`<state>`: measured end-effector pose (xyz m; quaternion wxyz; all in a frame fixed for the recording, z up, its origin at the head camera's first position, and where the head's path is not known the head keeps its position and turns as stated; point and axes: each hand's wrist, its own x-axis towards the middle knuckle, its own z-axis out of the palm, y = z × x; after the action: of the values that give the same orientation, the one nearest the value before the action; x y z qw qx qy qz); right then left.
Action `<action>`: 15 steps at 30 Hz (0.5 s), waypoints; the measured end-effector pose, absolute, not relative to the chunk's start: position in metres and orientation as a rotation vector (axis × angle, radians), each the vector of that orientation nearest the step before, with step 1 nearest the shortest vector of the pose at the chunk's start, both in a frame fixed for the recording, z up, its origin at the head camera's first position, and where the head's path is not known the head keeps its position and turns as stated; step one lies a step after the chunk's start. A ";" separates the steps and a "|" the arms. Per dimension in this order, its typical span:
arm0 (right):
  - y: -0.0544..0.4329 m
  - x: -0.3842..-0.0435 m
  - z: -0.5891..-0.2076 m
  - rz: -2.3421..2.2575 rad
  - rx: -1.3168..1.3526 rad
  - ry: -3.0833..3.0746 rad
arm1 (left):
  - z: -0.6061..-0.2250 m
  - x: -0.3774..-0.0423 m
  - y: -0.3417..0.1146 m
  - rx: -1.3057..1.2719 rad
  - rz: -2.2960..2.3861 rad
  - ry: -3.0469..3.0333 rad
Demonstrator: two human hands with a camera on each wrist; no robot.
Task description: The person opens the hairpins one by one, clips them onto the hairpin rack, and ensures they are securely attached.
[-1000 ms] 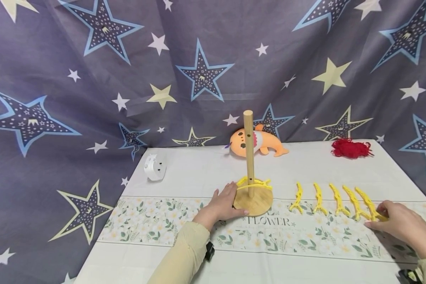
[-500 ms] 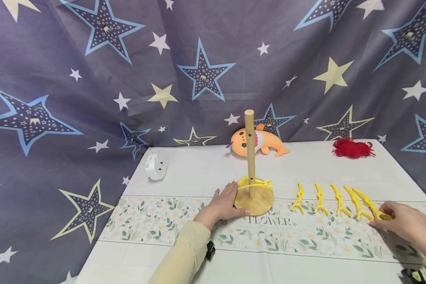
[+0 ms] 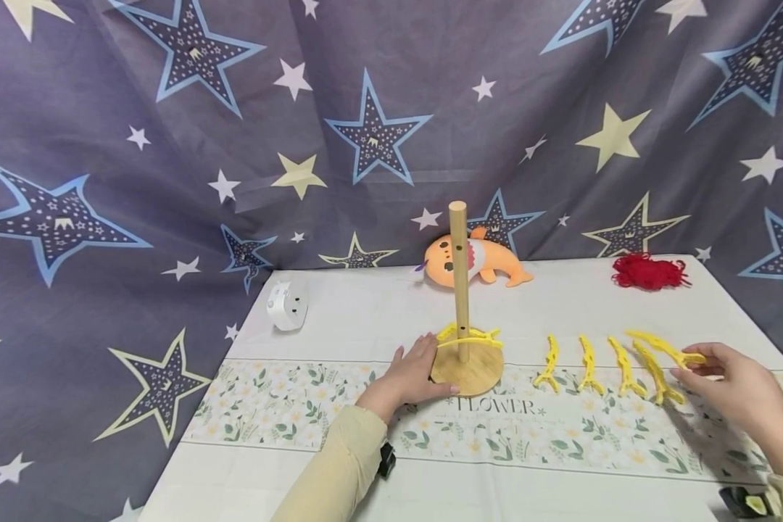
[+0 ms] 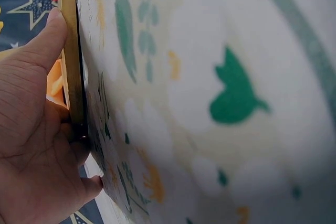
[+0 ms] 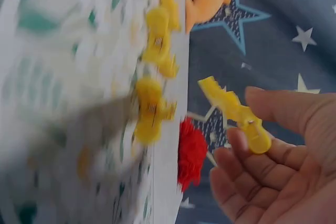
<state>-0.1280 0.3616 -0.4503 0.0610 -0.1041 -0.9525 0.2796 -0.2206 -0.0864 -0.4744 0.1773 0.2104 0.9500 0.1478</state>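
In the head view my left hand [image 3: 404, 380] holds the round base [image 3: 467, 373] of a wooden stand at its left side, the thumb on its front edge. The stand's post [image 3: 460, 283] rises upright, with small holes in it. Yellow plastic clips [image 3: 483, 338] lie around the foot of the post. At the right, my right hand [image 3: 740, 384] pinches one yellow clip [image 5: 231, 106] by its handle end between thumb and fingers, its long jaw pointing left, raised over the table. Left of it, several more yellow clips [image 3: 587, 365] lie side by side in a row.
An orange plush shark [image 3: 496, 261] lies behind the stand, against the star-patterned curtain. Red yarn [image 3: 648, 272] sits at the back right. A white plug-like device [image 3: 287, 307] stands at the back left. A flowered band [image 3: 274, 406] crosses the white tablecloth.
My right hand has lifted the rightmost clip off the table and turned it, moving up and slightly left. My left hand stays on the stand's base.
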 end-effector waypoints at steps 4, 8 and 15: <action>0.343 -0.130 -0.444 0.938 -0.230 -2.804 | -0.474 -0.220 -0.086 0.595 0.419 2.696; 0.328 -0.133 -0.440 1.017 -0.106 -2.752 | -0.473 -0.220 -0.086 0.591 0.424 2.699; 0.297 -0.137 -0.433 0.995 0.087 -2.682 | -0.475 -0.221 -0.086 0.590 0.425 2.692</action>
<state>-0.1374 0.2973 -0.4326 0.1395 0.0300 -0.9280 0.3443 -0.2205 -0.0859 -0.4746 0.1755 0.2084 0.9504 0.1501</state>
